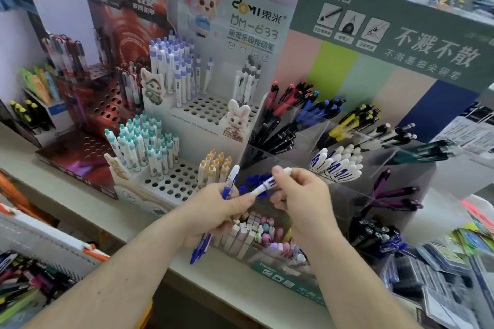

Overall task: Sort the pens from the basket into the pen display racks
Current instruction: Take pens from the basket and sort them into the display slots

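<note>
Head view, left hand (213, 211) gripping blue-white pens (203, 243), right hand (299, 197) pinching white pen (267, 184)

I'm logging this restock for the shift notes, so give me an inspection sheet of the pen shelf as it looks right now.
Surface: pale shelf, crowded with racks.
Job's things: white-blue pens, one between both hands, a bunch in the left; matching pens in clear bin; basket not seen.
Clutter: erasers, hole racks part filled.
Grips: left hand grips bunch; right hand pinches one pen.
Cables: nothing seen.
Surroundings: green sign, shop shelves.
</note>
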Demonstrator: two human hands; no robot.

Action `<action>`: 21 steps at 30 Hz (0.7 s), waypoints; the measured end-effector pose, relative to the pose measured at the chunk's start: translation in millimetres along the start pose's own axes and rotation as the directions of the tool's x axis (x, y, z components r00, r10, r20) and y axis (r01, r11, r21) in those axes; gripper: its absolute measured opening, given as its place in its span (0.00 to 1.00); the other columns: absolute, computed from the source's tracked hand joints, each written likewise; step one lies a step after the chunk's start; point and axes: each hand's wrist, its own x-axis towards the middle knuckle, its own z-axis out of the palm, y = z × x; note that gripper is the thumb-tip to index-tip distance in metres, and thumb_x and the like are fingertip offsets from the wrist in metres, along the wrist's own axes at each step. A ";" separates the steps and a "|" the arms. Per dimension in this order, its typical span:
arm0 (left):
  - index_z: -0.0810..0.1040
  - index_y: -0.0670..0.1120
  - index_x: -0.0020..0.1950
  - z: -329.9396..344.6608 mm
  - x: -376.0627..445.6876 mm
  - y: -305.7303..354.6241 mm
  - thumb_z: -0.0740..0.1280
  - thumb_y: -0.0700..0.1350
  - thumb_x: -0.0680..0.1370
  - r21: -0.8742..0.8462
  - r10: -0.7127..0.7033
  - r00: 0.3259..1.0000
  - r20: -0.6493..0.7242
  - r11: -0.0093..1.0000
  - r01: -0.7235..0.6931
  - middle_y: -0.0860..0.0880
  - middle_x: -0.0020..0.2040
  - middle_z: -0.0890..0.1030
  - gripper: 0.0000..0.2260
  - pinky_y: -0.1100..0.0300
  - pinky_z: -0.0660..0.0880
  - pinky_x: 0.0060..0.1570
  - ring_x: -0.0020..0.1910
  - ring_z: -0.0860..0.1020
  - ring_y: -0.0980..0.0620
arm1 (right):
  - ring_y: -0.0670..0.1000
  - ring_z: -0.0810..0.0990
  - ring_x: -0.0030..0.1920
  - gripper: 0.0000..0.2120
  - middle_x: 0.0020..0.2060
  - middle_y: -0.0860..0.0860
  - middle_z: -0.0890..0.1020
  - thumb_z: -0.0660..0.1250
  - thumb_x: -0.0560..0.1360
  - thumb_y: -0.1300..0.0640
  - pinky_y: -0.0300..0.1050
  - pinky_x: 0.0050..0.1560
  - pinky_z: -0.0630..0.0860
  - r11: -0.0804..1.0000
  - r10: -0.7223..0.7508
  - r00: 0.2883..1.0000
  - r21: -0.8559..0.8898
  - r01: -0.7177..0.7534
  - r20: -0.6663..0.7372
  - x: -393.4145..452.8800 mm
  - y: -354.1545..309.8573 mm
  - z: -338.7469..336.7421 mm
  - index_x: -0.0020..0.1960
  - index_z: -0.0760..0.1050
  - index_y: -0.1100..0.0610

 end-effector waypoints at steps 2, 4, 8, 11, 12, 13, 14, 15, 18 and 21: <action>0.73 0.44 0.42 -1.2 0.6 1.9 0.69 0.57 0.69 -0.104 -0.002 1.000 -0.004 0.995 0.001 0.46 0.35 0.77 0.17 0.66 0.65 0.23 0.24 0.69 0.55 | 0.47 0.79 0.30 0.07 0.31 0.50 0.80 0.70 0.77 0.55 0.42 0.36 0.76 0.995 0.012 0.995 0.102 -0.002 -0.102 -0.9 -0.7 -13.7 0.44 0.79 0.58; 0.74 0.42 0.46 -0.9 1.8 4.0 0.67 0.53 0.72 -0.247 0.015 1.000 0.006 0.969 -0.013 0.45 0.36 0.78 0.15 0.68 0.62 0.20 0.21 0.67 0.56 | 0.47 0.80 0.31 0.07 0.31 0.50 0.81 0.70 0.78 0.56 0.43 0.37 0.77 0.975 0.042 0.985 0.222 -0.003 -0.167 -1.7 -0.2 -25.6 0.44 0.78 0.58; 0.76 0.41 0.48 7.4 4.5 8.4 0.65 0.45 0.74 -0.453 0.092 0.995 0.041 0.889 -0.063 0.44 0.37 0.80 0.08 0.67 0.57 0.20 0.19 0.67 0.57 | 0.47 0.81 0.31 0.05 0.32 0.50 0.81 0.70 0.77 0.56 0.44 0.38 0.78 0.940 0.061 0.968 0.340 0.026 -0.245 -4.2 1.2 -39.0 0.46 0.78 0.58; 0.76 0.41 0.45 19.3 9.9 12.3 0.65 0.42 0.72 -0.601 0.125 0.992 0.025 0.795 -0.085 0.45 0.34 0.79 0.05 0.69 0.58 0.18 0.20 0.69 0.57 | 0.48 0.80 0.30 0.05 0.33 0.51 0.82 0.70 0.77 0.57 0.43 0.37 0.79 0.937 0.054 0.954 0.346 0.054 -0.296 -6.9 6.5 -44.4 0.50 0.77 0.58; 0.75 0.41 0.44 23.5 11.3 14.0 0.64 0.42 0.72 -0.639 0.133 0.991 0.016 0.763 -0.092 0.46 0.33 0.78 0.05 0.70 0.59 0.18 0.20 0.69 0.58 | 0.48 0.80 0.30 0.05 0.34 0.51 0.82 0.70 0.78 0.57 0.42 0.35 0.79 0.944 0.049 0.948 0.324 0.059 -0.313 -7.6 9.4 -45.4 0.50 0.78 0.58; 0.75 0.42 0.44 27.2 12.7 15.8 0.64 0.42 0.72 -0.666 0.138 0.990 0.010 0.740 -0.097 0.46 0.32 0.78 0.04 0.71 0.59 0.18 0.20 0.69 0.58 | 0.48 0.80 0.30 0.04 0.34 0.51 0.82 0.69 0.78 0.57 0.40 0.33 0.78 0.952 0.040 0.941 0.298 0.066 -0.335 -8.6 12.3 -46.4 0.50 0.79 0.58; 0.74 0.42 0.43 30.8 13.9 18.0 0.63 0.42 0.72 -0.681 0.138 0.990 0.007 0.726 -0.097 0.47 0.32 0.77 0.04 0.71 0.58 0.18 0.20 0.68 0.58 | 0.48 0.81 0.30 0.04 0.33 0.51 0.83 0.68 0.79 0.57 0.39 0.32 0.78 0.957 0.024 0.933 0.277 0.083 -0.360 -10.1 14.9 -47.7 0.50 0.80 0.57; 0.74 0.43 0.43 34.0 14.9 20.0 0.63 0.42 0.72 -0.683 0.135 0.991 0.007 0.724 -0.094 0.47 0.32 0.77 0.04 0.70 0.58 0.18 0.20 0.68 0.58 | 0.47 0.81 0.30 0.04 0.33 0.50 0.83 0.67 0.80 0.58 0.39 0.32 0.78 0.959 0.003 0.922 0.264 0.108 -0.388 -11.7 16.3 -49.3 0.50 0.81 0.56; 0.75 0.42 0.46 41.5 21.0 23.7 0.62 0.41 0.78 -0.615 0.103 0.995 0.013 0.785 -0.073 0.47 0.33 0.79 0.04 0.69 0.58 0.18 0.21 0.70 0.57 | 0.47 0.81 0.31 0.06 0.31 0.47 0.84 0.65 0.81 0.60 0.41 0.37 0.80 0.945 -0.082 0.865 0.236 0.224 -0.495 -16.8 11.1 -60.5 0.52 0.80 0.54; 0.76 0.43 0.49 46.1 28.6 25.2 0.60 0.41 0.82 -0.569 0.066 0.998 0.014 0.821 -0.046 0.48 0.35 0.80 0.06 0.68 0.59 0.18 0.23 0.71 0.57 | 0.47 0.81 0.31 0.06 0.32 0.46 0.83 0.65 0.81 0.60 0.38 0.36 0.79 0.906 -0.240 0.741 0.130 0.404 -0.627 -15.2 -8.6 -77.5 0.53 0.80 0.52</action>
